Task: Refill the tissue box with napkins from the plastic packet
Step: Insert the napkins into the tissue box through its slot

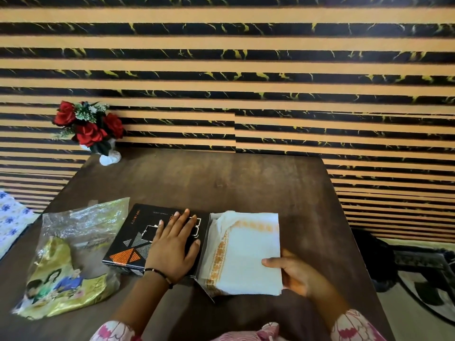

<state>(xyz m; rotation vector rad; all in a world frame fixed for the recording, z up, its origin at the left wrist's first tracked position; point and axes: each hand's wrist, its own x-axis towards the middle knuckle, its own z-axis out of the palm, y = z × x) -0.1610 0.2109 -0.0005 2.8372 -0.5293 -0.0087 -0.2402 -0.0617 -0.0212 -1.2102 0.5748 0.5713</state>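
Napkins (pixel 248 252), a white stack with orange edging, sit at lower centre-right of the frame, gripped at their near right edge by the right hand (pixel 293 274). Left hand (pixel 172 244) lies open and flat on the black box (pixel 130 239) just left of them. Packet (pixel 71 262) lies crumpled on the counter (pixel 234 183) at lower left.

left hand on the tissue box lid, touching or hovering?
Touching. The head view shows the left hand lying palm-down and flat on the black tissue box lid, fingers spread over its printed top, with no gap visible.
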